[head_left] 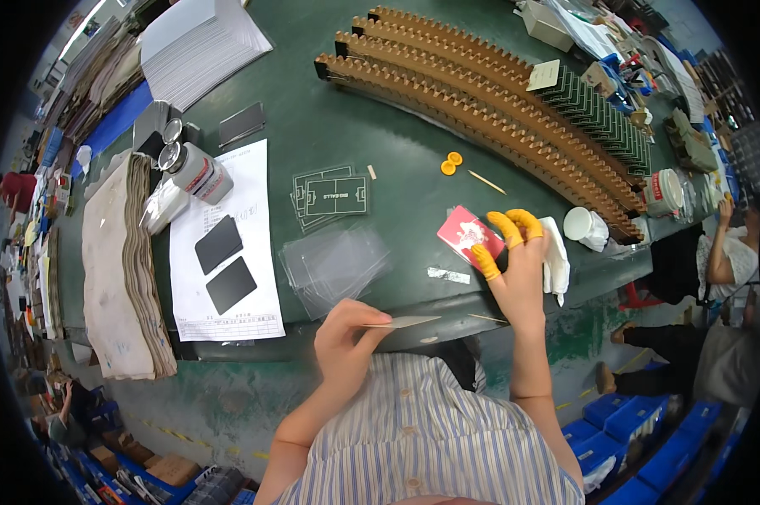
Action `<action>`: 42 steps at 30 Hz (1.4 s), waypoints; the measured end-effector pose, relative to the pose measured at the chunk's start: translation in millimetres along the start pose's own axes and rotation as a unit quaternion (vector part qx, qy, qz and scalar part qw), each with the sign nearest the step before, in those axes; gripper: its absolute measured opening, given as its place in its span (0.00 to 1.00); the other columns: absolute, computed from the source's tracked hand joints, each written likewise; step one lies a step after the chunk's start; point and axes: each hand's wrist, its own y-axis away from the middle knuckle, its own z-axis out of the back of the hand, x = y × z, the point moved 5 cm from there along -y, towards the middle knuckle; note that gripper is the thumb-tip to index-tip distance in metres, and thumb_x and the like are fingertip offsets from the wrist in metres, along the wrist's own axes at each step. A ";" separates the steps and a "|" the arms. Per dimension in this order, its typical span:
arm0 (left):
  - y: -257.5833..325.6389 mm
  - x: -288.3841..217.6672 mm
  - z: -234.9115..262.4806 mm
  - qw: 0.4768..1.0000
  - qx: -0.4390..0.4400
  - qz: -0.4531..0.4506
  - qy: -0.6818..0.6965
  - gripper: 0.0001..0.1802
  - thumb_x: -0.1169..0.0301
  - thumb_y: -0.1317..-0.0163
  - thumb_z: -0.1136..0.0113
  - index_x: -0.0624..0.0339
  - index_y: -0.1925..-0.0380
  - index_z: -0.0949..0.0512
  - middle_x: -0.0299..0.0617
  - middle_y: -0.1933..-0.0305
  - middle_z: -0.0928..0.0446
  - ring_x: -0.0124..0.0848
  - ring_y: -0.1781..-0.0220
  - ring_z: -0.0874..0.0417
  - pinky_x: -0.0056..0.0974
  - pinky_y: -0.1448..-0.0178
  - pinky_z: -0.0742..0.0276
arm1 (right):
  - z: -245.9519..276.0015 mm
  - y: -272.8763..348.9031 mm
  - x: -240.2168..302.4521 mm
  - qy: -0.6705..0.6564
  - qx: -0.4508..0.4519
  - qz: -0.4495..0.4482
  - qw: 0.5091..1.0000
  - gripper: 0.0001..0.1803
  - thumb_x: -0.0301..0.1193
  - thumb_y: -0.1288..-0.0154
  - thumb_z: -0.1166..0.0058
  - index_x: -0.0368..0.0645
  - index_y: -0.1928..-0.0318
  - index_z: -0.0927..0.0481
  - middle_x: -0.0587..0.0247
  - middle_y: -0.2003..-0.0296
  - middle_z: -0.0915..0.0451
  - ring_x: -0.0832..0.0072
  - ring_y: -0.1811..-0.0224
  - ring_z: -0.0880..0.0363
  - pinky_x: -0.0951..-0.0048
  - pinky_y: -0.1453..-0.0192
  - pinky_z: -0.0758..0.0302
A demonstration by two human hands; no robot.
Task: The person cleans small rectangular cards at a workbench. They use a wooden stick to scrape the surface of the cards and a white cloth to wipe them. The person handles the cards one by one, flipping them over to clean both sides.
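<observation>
My left hand [346, 337] pinches a thin, pale flat card [402, 321] edge-on, just past the table's front edge. Yellow finger cots cover several fingers of my right hand [519, 261]. Its fingers are curved and apart at the right side of a small red tin-like block with a white pattern [464, 231]; whether they press on it is unclear. Against the right hand's outer side lies a folded white cloth [556, 261]. A silvery strip [449, 275] and a thin wooden stick [487, 319] are close by on the dark green table [413, 189].
Clear sheets [333, 261] and dark printed cards [336, 195] lie left of centre. Black cards [231, 286] rest on white paper [258, 185] beside a metal-topped bottle [196, 171]. Long slotted wooden racks [472, 88] span the back right, with dark cards [598, 118]. Yellow finger cots [451, 162] lie before them.
</observation>
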 end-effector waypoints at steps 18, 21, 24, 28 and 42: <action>-3.4 -14.6 -4.9 0.999 0.003 -0.043 0.009 0.07 0.85 0.47 0.40 0.64 0.70 0.25 0.41 0.65 0.27 0.28 0.63 0.26 0.29 0.59 0.31 | -3.2 -4.6 7.6 0.044 0.039 0.015 0.998 0.18 0.38 0.47 0.36 0.47 0.55 0.19 0.55 0.51 0.32 0.58 0.53 0.38 0.62 0.49 0.35; 0.4 -11.8 -4.6 1.000 -0.001 -0.027 0.008 0.08 0.85 0.47 0.39 0.65 0.68 0.24 0.41 0.65 0.27 0.28 0.63 0.27 0.30 0.59 0.31 | -0.5 -0.1 1.4 -0.010 0.035 -0.001 0.999 0.18 0.37 0.46 0.36 0.47 0.54 0.20 0.55 0.51 0.32 0.58 0.54 0.38 0.62 0.49 0.34; 0.9 -7.8 0.1 1.000 -0.012 -0.020 -0.002 0.10 0.87 0.50 0.38 0.66 0.68 0.23 0.42 0.65 0.25 0.29 0.63 0.25 0.31 0.59 0.31 | 19.1 13.7 3.7 -0.045 0.013 0.003 0.999 0.15 0.32 0.51 0.34 0.45 0.60 0.18 0.59 0.56 0.28 0.62 0.56 0.34 0.65 0.52 0.32; -1.4 -2.3 2.2 1.000 -0.022 0.001 0.001 0.09 0.87 0.49 0.39 0.66 0.68 0.24 0.40 0.65 0.27 0.27 0.64 0.26 0.29 0.60 0.31 | 44.8 37.5 3.0 -0.045 0.097 0.024 0.994 0.13 0.30 0.57 0.32 0.43 0.68 0.18 0.63 0.67 0.24 0.65 0.62 0.27 0.68 0.58 0.28; -9.4 16.2 -21.4 0.990 -0.022 0.045 0.131 0.09 0.82 0.42 0.41 0.66 0.61 0.27 0.41 0.61 0.23 0.23 0.61 0.23 0.27 0.56 0.28 | 35.6 48.5 8.7 0.077 0.178 0.153 0.969 0.10 0.23 0.53 0.45 0.36 0.67 0.25 0.55 0.64 0.26 0.59 0.58 0.27 0.65 0.58 0.27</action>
